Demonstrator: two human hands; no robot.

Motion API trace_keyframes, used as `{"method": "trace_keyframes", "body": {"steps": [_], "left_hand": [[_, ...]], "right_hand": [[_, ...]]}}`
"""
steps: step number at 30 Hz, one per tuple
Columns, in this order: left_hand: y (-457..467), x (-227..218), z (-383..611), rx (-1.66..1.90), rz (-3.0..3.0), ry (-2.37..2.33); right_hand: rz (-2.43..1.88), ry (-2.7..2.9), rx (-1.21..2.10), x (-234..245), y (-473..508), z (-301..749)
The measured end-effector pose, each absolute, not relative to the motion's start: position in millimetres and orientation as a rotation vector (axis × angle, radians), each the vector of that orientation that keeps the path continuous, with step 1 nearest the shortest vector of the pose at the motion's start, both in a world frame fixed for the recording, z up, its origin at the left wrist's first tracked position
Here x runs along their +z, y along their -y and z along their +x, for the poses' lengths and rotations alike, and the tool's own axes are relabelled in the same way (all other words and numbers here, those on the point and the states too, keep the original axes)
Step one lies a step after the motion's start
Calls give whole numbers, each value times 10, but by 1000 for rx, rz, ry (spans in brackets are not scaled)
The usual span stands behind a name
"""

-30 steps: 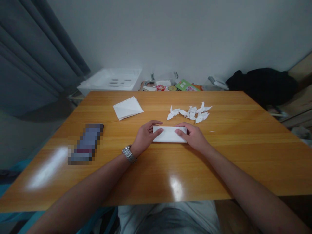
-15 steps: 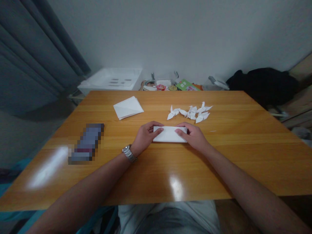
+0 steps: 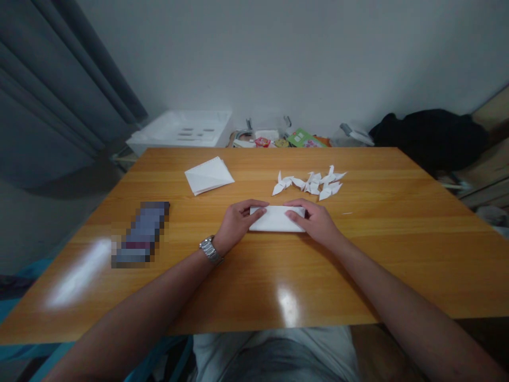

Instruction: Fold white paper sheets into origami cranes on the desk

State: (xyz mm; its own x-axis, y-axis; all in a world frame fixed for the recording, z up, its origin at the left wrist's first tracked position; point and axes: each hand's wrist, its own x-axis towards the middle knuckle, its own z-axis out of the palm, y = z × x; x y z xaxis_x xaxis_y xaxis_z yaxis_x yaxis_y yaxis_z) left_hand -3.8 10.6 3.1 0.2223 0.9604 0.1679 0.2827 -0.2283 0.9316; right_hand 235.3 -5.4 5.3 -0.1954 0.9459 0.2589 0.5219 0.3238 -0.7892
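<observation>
With the folded white paper [image 3: 276, 218] taken as the centre of the dial and twelve pointing at the wall, the strip sits on the wooden table [image 3: 254, 276] straight ahead of the person, its long edges running from nine to three; whether it lies flat on the wood or is slightly lifted, I cannot tell. The left hand [image 3: 237, 222] grips its nine o'clock end, thumb pressed on top and fingers bent around the far edge. The right hand [image 3: 318, 222] grips the three o'clock end in the same way, and the two thumbs point toward each other with bare paper between them. A metal-band watch [image 3: 210, 250] circles the left wrist, toward eight o'clock. At one o'clock, just beyond the hands, folded paper birds [image 3: 312, 183] cluster together, some touching. A thin white sliver [image 3: 347, 214] lies by itself at three o'clock. At ten o'clock rests a small stack of white sheets [image 3: 209, 176], its edges not quite aligned. Near nine, well apart from the left hand, is a dark oblong device [image 3: 141, 233], its surface blurred into blocks. Past the far edge, a white tray [image 3: 183, 135] stands toward eleven, a green booklet [image 3: 305, 139] near twelve, and black cloth [image 3: 429, 138] at two.
</observation>
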Motion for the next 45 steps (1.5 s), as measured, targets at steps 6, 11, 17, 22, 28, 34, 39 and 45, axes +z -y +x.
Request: {"method": "trace_keyframes", "body": {"steps": [6, 11, 17, 22, 28, 34, 39, 45], "left_hand": [[-93, 44, -37, 1037, 1656, -1190], [-93, 37, -46, 1029, 1674, -1194], [-94, 18, -26, 1058, 1572, -1149], [-95, 18, -22, 1071, 1549, -1121], [-91, 10, -39, 1058, 1599, -1144], [-107, -17, -56, 1048, 1667, -1158], [-111, -2, -65, 1037, 1727, -1178], [-83, 77, -70, 1009, 1852, -1217]], "right_hand": [[-1313, 1836, 713, 42, 49, 2351], [-1291, 1838, 724, 40, 48, 2351], [-1275, 1820, 732, 26, 43, 2346], [-1263, 1828, 716, 26, 44, 2349], [-1281, 1833, 709, 35, 49, 2344], [-1269, 1836, 714, 25, 44, 2346], [-1255, 1848, 735, 11, 39, 2355], [-1274, 1886, 756, 32, 43, 2354]]}}
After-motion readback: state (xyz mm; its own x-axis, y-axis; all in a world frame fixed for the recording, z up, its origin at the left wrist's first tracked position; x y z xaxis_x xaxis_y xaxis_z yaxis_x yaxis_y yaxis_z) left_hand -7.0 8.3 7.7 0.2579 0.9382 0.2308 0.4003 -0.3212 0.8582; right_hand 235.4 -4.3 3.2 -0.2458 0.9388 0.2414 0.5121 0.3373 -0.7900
